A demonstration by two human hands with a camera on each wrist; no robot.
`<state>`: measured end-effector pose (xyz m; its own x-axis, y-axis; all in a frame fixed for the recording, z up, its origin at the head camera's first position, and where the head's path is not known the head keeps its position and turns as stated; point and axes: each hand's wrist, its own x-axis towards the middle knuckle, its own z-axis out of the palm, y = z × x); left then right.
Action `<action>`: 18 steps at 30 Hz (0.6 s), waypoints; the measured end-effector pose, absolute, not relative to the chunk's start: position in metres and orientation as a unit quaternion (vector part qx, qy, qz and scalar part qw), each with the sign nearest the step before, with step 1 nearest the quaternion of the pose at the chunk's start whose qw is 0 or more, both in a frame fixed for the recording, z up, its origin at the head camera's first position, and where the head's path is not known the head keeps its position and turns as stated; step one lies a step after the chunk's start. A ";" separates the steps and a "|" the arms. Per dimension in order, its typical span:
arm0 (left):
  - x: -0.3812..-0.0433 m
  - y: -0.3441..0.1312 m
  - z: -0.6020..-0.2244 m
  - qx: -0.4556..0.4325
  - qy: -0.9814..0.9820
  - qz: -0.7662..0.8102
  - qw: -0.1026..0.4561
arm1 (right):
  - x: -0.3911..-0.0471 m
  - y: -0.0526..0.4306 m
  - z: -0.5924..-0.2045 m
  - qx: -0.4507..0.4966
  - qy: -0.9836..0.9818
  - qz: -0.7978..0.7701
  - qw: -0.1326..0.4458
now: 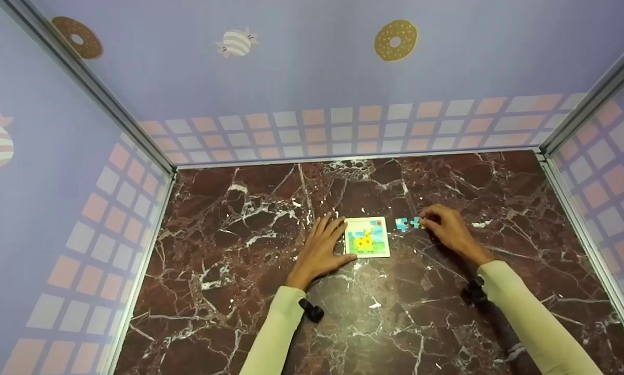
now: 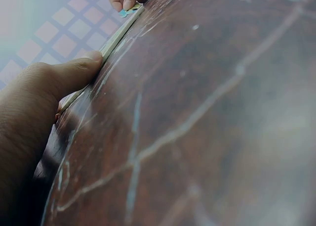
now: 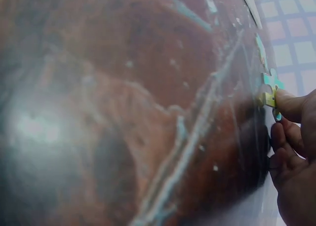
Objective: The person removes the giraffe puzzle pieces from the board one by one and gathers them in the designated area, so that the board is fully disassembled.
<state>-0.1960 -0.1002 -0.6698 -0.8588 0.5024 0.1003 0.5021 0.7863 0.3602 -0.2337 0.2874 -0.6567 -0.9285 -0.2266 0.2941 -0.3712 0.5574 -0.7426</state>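
Observation:
A square puzzle board [image 1: 387, 250] with a pale frame and a yellow giraffe picture lies flat on the dark table. My left hand [image 1: 320, 252] rests at its left side, fingers spread and fairly straight by the upper left corner. The left thumb [image 2: 81, 70] touches the board's near edge. To the right of the board, my right hand [image 1: 450, 229] pinches a blue and yellow jigsaw piece [image 3: 269, 96] between thumb and fingers, holding it tilted up. Another blue jigsaw piece [image 1: 401, 225] lies between this hand and the board.
The table [image 1: 228, 291] has a brown marbled top with white veins. A lilac back wall [image 1: 301, 67] and side walls with pink and white squares enclose it. Black wrist cameras [image 1: 312, 311] sit on both forearms.

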 end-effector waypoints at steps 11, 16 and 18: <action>-0.199 -0.100 -0.670 0.266 0.944 0.197 0.004 | -0.234 0.283 -0.667 0.226 -0.878 0.396 0.143; -0.198 -0.101 -0.671 0.267 0.943 0.200 0.003 | -0.232 0.280 -0.668 0.215 -0.888 0.383 0.140; -0.198 -0.101 -0.671 0.267 0.943 0.197 0.000 | -0.231 0.279 -0.668 0.210 -0.891 0.380 0.134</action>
<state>-0.1975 -0.1013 -0.6714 -0.8572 0.5040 0.1057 0.5043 0.7799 0.3707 -0.2313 0.2793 -0.6676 -0.8757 -0.2723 0.3987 -0.4762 0.6234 -0.6201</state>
